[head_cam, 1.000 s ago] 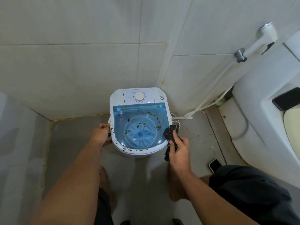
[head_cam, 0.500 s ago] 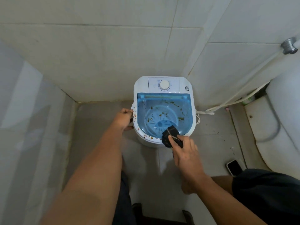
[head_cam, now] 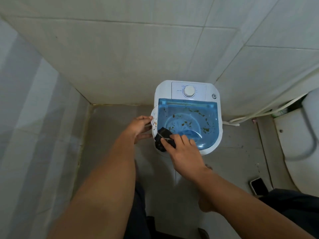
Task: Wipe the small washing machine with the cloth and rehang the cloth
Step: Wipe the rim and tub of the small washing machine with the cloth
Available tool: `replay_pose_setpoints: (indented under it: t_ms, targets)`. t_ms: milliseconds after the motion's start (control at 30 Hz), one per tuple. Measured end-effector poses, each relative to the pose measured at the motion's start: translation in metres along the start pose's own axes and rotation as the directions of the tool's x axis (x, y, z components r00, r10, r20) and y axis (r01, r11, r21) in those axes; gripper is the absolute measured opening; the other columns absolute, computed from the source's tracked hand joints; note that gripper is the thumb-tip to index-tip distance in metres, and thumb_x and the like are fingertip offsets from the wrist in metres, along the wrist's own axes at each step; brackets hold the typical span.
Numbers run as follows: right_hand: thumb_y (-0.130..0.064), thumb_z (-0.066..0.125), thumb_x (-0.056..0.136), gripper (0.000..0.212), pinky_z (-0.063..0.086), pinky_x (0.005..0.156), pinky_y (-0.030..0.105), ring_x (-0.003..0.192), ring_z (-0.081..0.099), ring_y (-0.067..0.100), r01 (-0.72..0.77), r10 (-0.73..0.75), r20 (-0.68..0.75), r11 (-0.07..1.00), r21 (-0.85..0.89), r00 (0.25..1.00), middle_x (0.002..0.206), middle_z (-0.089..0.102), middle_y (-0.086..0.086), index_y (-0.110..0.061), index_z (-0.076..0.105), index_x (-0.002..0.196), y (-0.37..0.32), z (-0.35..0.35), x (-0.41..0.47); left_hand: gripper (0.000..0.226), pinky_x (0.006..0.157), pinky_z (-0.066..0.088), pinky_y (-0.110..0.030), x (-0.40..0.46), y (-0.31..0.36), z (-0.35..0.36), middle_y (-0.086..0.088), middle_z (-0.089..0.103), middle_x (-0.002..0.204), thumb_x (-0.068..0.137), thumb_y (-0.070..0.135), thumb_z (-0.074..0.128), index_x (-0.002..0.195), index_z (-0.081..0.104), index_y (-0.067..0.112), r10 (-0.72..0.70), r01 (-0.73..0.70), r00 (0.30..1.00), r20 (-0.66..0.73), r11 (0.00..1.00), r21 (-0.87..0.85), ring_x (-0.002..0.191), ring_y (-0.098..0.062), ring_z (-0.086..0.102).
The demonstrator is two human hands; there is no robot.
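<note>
Pressing dark cloth [head_cam: 164,138] onto near-left corner of washer [head_cam: 187,116], right hand [head_cam: 185,153] pinches wad under thumb and fingers. Left hand [head_cam: 140,126] grips washer's left side, fingers curled round handle there. Blue lid [head_cam: 198,118], beyond right hand, speckled with brown bits; white rim beside cloth spotted too. White dial [head_cam: 189,91] at far end. Phone [head_cam: 258,187] on floor, well right of right hand. Hose [head_cam: 269,110] along wall, toilet [head_cam: 296,138] far right.
</note>
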State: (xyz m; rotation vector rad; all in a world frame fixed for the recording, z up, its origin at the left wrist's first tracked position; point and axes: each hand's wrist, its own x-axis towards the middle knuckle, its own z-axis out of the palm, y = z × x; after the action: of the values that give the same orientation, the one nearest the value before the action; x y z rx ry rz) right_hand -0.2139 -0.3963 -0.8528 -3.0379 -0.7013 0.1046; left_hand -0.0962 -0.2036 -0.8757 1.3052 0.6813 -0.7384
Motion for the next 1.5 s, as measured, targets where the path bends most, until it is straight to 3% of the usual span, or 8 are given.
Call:
replay_pose_setpoints:
  t_ms: [233, 367, 533, 800, 1000, 1200, 1300, 1500]
  targets:
    - [-0.015, 0.061, 0.082, 0.063, 0.047, 0.078, 0.048, 0.1, 0.056, 0.037, 0.078, -0.068, 0.087, 0.991, -0.107, 0.994, 0.125, 0.058, 0.018, -0.022, 0.053, 0.144, 0.007, -0.01, 0.004, 0.062, 0.079, 0.06, -0.04, 0.004, -0.005, -0.007, -0.006, 0.072, 0.122, 0.09, 0.064, 0.059, 0.116, 0.066, 0.009, -0.061, 0.069, 0.995, 0.081, 0.992, -0.106, 0.117, -0.02, 0.066]
    - [-0.016, 0.053, 0.084, 0.051, 0.046, 0.079, 0.049, 0.1, 0.054, 0.037, 0.09, -0.074, 0.096, 0.982, -0.165, 0.993, 0.117, 0.057, 0.016, -0.021, 0.059, 0.135, 0.004, -0.032, 0.065, 0.091, 0.103, 0.052, -0.049, 0.013, -0.009, -0.015, -0.01, 0.069, 0.13, 0.08, 0.085, 0.049, 0.125, 0.068, 0.008, -0.082, 0.098, 0.991, 0.108, 0.982, -0.159, 0.122, -0.025, 0.065]
    - [-0.015, 0.058, 0.09, 0.053, 0.043, 0.09, 0.051, 0.115, 0.049, 0.037, 0.053, -0.038, 0.094, 0.985, -0.165, 0.995, 0.13, 0.05, 0.015, -0.024, 0.049, 0.142, 0.03, -0.055, 0.136, 0.108, 0.11, 0.046, -0.052, 0.013, -0.008, -0.018, -0.012, 0.054, 0.15, 0.073, 0.092, 0.043, 0.139, 0.058, 0.008, -0.089, 0.115, 0.987, 0.133, 0.971, -0.208, 0.138, -0.027, 0.052]
    - [-0.008, 0.058, 0.089, 0.059, 0.045, 0.085, 0.048, 0.113, 0.048, 0.036, -0.09, 0.091, 0.031, 0.995, -0.03, 0.995, 0.129, 0.05, 0.013, -0.026, 0.049, 0.144, 0.033, -0.046, 0.157, 0.112, 0.112, 0.045, -0.052, 0.007, -0.006, -0.017, -0.012, 0.051, 0.153, 0.072, 0.094, 0.041, 0.142, 0.057, 0.008, -0.083, 0.11, 0.988, 0.133, 0.969, -0.219, 0.14, -0.026, 0.05]
    - [-0.015, 0.066, 0.082, 0.057, 0.047, 0.077, 0.047, 0.102, 0.054, 0.036, 0.169, -0.166, 0.044, 0.983, -0.071, 0.985, 0.127, 0.057, 0.014, -0.024, 0.057, 0.138, 0.017, -0.023, 0.093, 0.102, 0.112, 0.044, -0.054, 0.008, -0.01, -0.016, -0.015, 0.062, 0.141, 0.083, 0.088, 0.031, 0.139, 0.059, 0.008, -0.061, 0.087, 0.991, 0.117, 0.968, -0.236, 0.128, -0.03, 0.06]
    - [-0.017, 0.06, 0.087, 0.053, 0.048, 0.077, 0.046, 0.102, 0.055, 0.033, 0.507, -0.491, 0.142, 0.854, -0.115, 0.86, 0.13, 0.056, 0.012, -0.028, 0.055, 0.139, 0.037, -0.032, 0.087, 0.095, 0.107, 0.047, -0.052, 0.003, -0.009, -0.012, -0.015, 0.07, 0.13, 0.09, 0.083, 0.022, 0.121, 0.07, 0.008, -0.066, 0.083, 0.994, 0.092, 0.978, -0.193, 0.12, -0.033, 0.065]
    - [-0.013, 0.054, 0.089, 0.058, 0.043, 0.088, 0.048, 0.117, 0.049, 0.038, 0.327, -0.312, 0.11, 0.929, -0.171, 0.944, 0.137, 0.05, 0.013, -0.03, 0.049, 0.145, 0.042, -0.045, 0.139, 0.081, 0.11, 0.045, -0.05, -0.001, -0.008, -0.008, -0.015, 0.059, 0.141, 0.094, 0.077, 0.024, 0.116, 0.066, 0.011, -0.069, 0.082, 0.995, 0.069, 0.973, -0.215, 0.128, -0.03, 0.056]
    - [-0.011, 0.054, 0.092, 0.05, 0.043, 0.091, 0.048, 0.12, 0.046, 0.038, 0.0, 0.011, 0.063, 0.983, -0.181, 0.998, 0.134, 0.05, 0.014, -0.027, 0.054, 0.139, 0.038, -0.049, 0.199, 0.108, 0.113, 0.042, -0.052, -0.004, -0.008, -0.013, -0.017, 0.046, 0.156, 0.082, 0.09, 0.029, 0.142, 0.056, 0.005, -0.078, 0.097, 0.993, 0.09, 0.967, -0.234, 0.143, -0.03, 0.046]
